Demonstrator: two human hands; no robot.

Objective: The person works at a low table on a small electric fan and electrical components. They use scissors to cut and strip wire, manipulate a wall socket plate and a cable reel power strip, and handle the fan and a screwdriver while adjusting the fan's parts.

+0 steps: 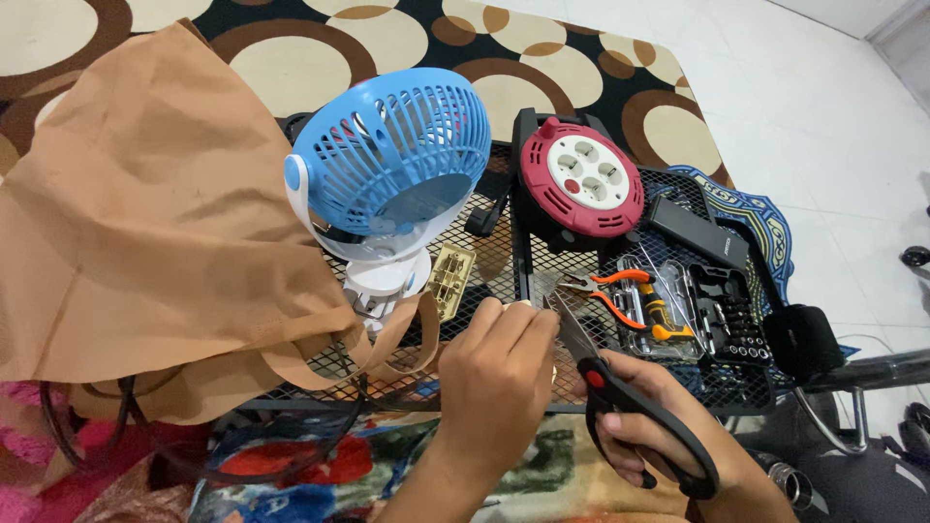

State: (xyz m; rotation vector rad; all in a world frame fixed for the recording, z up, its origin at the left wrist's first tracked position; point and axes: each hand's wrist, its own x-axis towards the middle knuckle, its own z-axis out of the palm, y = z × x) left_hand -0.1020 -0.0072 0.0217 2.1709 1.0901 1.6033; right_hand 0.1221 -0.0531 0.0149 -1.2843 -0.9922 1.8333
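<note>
My right hand (644, 421) grips a pair of black-handled scissors (620, 397) with a red pivot; the blades point up and left toward my other hand. My left hand (499, 373) is closed around something small and pale at its fingertips, right where the scissor blades end; what it is stays hidden by the fingers. Both hands hover over the front edge of a black wire-mesh table (494, 261). Just beyond my left hand lies a small beige circuit part (451, 279).
A blue desk fan (387, 165) on a white base stands on the mesh. A tan cloth bag (145, 223) lies at left. A red cable reel (579, 184), orange-handled pliers (630, 291), a clear tool case (697, 310) and a black pouch (802, 339) fill the right.
</note>
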